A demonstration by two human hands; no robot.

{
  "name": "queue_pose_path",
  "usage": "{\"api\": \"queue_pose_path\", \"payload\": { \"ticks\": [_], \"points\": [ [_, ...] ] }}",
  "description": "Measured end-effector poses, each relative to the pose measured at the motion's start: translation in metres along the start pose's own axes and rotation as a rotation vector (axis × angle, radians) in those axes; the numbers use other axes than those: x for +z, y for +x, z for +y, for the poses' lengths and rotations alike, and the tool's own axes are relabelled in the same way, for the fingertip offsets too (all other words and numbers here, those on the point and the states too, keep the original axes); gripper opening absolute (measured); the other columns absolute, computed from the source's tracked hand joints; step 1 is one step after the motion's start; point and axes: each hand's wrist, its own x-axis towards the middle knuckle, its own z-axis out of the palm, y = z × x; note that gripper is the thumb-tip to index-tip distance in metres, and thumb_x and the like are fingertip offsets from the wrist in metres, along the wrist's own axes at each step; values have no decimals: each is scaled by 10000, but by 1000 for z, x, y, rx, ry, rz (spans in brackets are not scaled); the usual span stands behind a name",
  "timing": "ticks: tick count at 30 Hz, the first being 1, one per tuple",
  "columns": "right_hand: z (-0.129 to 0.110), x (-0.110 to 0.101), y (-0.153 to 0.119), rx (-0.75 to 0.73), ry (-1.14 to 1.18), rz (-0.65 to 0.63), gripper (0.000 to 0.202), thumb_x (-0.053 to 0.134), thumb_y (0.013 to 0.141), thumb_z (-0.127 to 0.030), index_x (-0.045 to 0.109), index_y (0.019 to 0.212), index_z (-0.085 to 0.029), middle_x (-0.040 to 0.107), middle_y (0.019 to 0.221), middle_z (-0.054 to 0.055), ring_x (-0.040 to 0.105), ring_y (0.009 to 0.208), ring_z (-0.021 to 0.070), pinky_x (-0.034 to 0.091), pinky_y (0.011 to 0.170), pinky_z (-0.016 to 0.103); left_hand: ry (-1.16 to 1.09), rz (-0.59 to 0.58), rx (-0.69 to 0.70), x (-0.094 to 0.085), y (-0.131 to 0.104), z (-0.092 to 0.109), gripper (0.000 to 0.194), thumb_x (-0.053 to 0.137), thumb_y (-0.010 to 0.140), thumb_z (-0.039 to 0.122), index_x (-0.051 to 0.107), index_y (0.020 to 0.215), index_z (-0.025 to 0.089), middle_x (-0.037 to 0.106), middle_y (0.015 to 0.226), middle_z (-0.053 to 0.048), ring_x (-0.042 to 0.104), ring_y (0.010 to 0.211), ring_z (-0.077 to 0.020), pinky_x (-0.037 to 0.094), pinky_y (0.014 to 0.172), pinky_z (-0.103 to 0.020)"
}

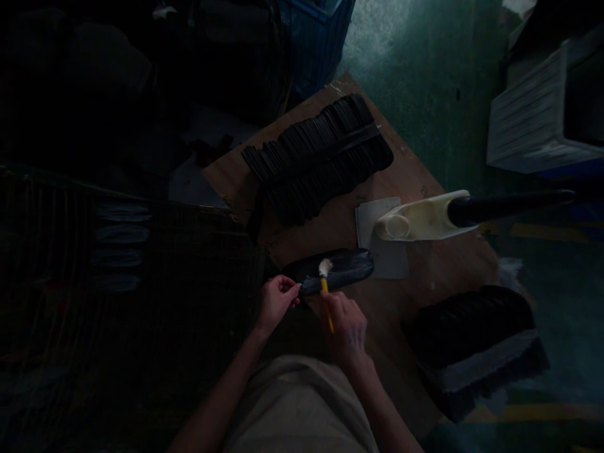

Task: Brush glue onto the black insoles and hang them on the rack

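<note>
A flat, black, sole-shaped piece [352, 263] with rounded ends lies near the table's front edge, whitish smears on its upper face. My left hand [278, 301] is closed in a pinch at the near left edge of this piece; the fingertips hide exactly what they grip. In my right hand [346, 324] is a brush [324, 277] with a yellow handle. Its pale bristles touch or hover just over the black piece; I cannot tell which.
On the wooden table [425, 270] stand a long row of black pieces [321, 151], a cream container [419, 217] with a black handle on grey sheets [391, 261], and another dark stack [476, 340]. A blue crate [311, 44] and grey crate [526, 126] are beyond.
</note>
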Motion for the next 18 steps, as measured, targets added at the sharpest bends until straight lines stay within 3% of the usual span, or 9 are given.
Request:
{"api": "queue_pose_path", "payload": {
  "ticks": [3,5,10,15,18],
  "points": [
    [-24,8,-4,-8,167,-23,115,466,951,-156,554,1022,-180,587,777,21,534,677,149,358,616,276,-40,-6,-9,-1,-1,0,274,742,633,347,593,715,131,626,554,-7,601,437,-133,435,373,-186],
    [-27,10,-8,52,326,-25,128,481,943,-160,552,1046,-189,596,808,17,558,689,138,392,624,260,-72,-3,-24,-1,-2,-1,298,752,616,358,589,722,132,629,560,-7,605,439,-137,447,379,-193],
    [5,4,-14,385,651,54,123,524,935,-236,575,1046,-214,607,855,0,614,696,118,462,609,220,-81,2,-35,1,-1,-4,320,747,623,378,584,737,127,628,557,-13,611,444,-141,447,377,-192],
    [56,-14,-12,495,422,329,166,546,920,-271,598,1064,-206,617,908,22,623,761,148,482,664,253,-64,2,-5,1,-1,-9,332,740,649,403,589,755,127,628,571,-15,619,462,-140,458,389,-194],
    [60,-17,-9,418,152,350,169,530,924,-248,596,1067,-189,619,890,32,598,744,154,451,665,264,-54,-2,5,-1,0,-10,344,746,647,414,587,758,130,631,577,-17,625,470,-144,467,398,-198]
  ]
}}
